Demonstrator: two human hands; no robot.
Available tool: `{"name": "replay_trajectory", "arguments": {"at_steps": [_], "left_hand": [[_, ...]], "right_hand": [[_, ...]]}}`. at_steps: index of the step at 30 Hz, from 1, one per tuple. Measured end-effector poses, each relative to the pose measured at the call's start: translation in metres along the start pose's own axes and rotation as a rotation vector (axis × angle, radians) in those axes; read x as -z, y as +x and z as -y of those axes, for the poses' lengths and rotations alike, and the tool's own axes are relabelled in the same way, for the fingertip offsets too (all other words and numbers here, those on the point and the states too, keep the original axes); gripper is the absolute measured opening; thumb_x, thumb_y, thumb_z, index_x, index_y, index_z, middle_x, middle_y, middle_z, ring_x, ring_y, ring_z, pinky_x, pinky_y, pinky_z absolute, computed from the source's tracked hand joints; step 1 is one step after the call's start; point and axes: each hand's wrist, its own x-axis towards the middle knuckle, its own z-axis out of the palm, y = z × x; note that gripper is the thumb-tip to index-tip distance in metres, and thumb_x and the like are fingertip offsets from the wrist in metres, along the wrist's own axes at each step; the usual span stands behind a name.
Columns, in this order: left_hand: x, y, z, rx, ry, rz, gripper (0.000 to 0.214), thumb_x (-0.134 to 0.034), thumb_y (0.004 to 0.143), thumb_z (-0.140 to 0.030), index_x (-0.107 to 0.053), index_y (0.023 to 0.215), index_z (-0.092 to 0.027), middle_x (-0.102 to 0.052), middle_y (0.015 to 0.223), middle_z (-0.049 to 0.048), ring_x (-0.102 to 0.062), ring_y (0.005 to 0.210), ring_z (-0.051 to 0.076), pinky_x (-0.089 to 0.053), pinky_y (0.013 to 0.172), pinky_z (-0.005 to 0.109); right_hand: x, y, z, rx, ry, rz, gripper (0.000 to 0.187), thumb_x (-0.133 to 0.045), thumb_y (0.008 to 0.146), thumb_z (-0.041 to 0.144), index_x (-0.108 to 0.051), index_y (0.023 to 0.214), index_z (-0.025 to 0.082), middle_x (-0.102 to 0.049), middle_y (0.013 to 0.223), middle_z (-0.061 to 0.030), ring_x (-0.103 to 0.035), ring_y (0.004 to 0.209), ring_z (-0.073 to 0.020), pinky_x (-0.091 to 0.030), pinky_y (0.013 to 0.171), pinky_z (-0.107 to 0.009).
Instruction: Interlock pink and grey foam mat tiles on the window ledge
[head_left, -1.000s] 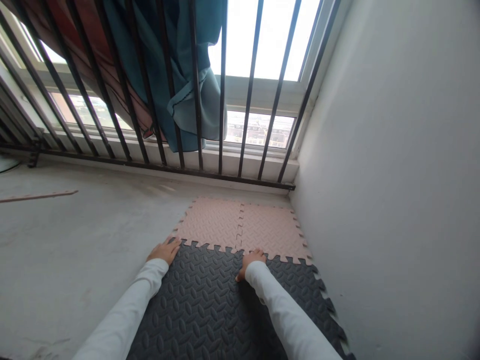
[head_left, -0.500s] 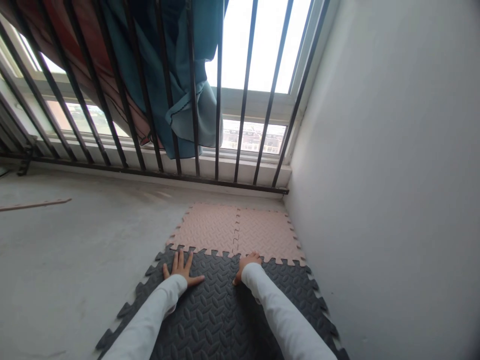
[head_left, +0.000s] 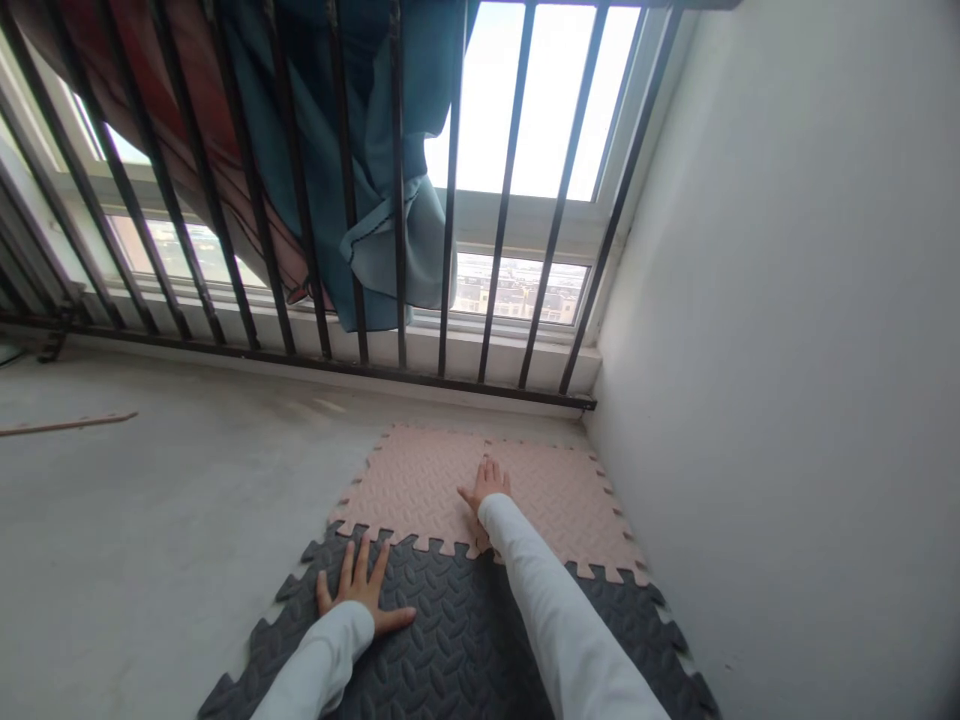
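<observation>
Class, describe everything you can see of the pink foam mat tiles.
The pink foam mat tiles are two square pieces joined by a toothed seam, lying flat on the concrete floor in the corner below the window bars. Their surface is embossed; the edges are jigsaw-toothed. The near edge interlocks with the dark grey mat. The right hand rests flat across the seam.

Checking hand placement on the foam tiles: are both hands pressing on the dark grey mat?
No: the left hand lies flat on the dark grey mat, but the right hand rests on the pink mat.
</observation>
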Motion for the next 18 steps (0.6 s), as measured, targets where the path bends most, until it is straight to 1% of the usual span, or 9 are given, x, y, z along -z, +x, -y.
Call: {"name": "replay_trajectory", "arguments": {"at_steps": [2, 4, 6, 9, 14, 18], "left_hand": [[0.001, -0.001, 0.000, -0.005, -0.010, 0.003, 0.096, -0.043, 0.051, -0.069, -0.012, 0.133, -0.030, 0.001, 0.145, 0.0027, 0.006, 0.131, 0.028, -0.002, 0.099, 0.060], [0.001, -0.001, 0.001, -0.011, -0.019, -0.008, 0.096, -0.044, 0.050, -0.068, -0.013, 0.133, -0.031, 0.001, 0.145, 0.0023, 0.006, 0.131, 0.027, -0.001, 0.099, 0.060], [0.001, 0.000, 0.001, -0.010, -0.022, -0.007, 0.096, -0.045, 0.050, -0.067, -0.013, 0.133, -0.031, 0.001, 0.145, 0.0024, 0.006, 0.131, 0.028, 0.000, 0.098, 0.060], [0.000, 0.000, 0.002, -0.005, -0.020, 0.014, 0.097, -0.046, 0.049, -0.067, -0.012, 0.133, -0.030, 0.003, 0.145, 0.0027, 0.007, 0.131, 0.029, 0.002, 0.098, 0.061], [0.002, 0.000, 0.002, -0.009, -0.019, 0.038, 0.098, -0.045, 0.050, -0.069, -0.009, 0.133, -0.031, 0.005, 0.145, 0.0014, 0.009, 0.131, 0.028, 0.003, 0.098, 0.060], [0.001, 0.001, 0.003, 0.000, -0.017, 0.044, 0.099, -0.047, 0.049, -0.069, -0.009, 0.133, -0.032, 0.005, 0.145, 0.0016, 0.009, 0.131, 0.029, 0.004, 0.098, 0.060]], "right_hand": [[-0.005, 0.019, 0.001, -0.032, 0.011, -0.019, 0.079, -0.026, 0.079, 0.057, -0.006, 0.136, 0.007, 0.003, 0.144, -0.0096, 0.004, 0.131, -0.0224, -0.003, 0.105, -0.044], [-0.008, 0.035, 0.000, -0.052, 0.022, -0.041, 0.078, -0.021, 0.079, 0.058, -0.005, 0.136, 0.007, 0.003, 0.144, -0.0098, 0.004, 0.131, -0.0218, -0.002, 0.105, -0.044], [-0.007, 0.050, -0.003, -0.061, 0.033, -0.046, 0.076, -0.016, 0.080, 0.058, -0.005, 0.136, 0.008, 0.003, 0.144, -0.0099, 0.004, 0.131, -0.0209, -0.002, 0.105, -0.044], [-0.002, 0.065, -0.008, -0.074, 0.038, -0.040, 0.075, -0.015, 0.080, 0.057, -0.004, 0.136, 0.008, 0.003, 0.144, -0.0095, 0.003, 0.131, -0.0202, -0.003, 0.105, -0.044], [0.007, 0.074, -0.013, -0.057, 0.005, -0.043, 0.074, -0.017, 0.080, 0.055, -0.007, 0.136, 0.008, -0.001, 0.144, -0.0082, 0.001, 0.131, -0.0193, -0.004, 0.105, -0.044], [0.010, 0.075, -0.013, -0.005, -0.046, -0.083, 0.072, -0.020, 0.080, 0.054, -0.014, 0.136, 0.009, -0.011, 0.143, -0.0088, -0.004, 0.131, -0.0185, -0.002, 0.105, -0.043]]}}
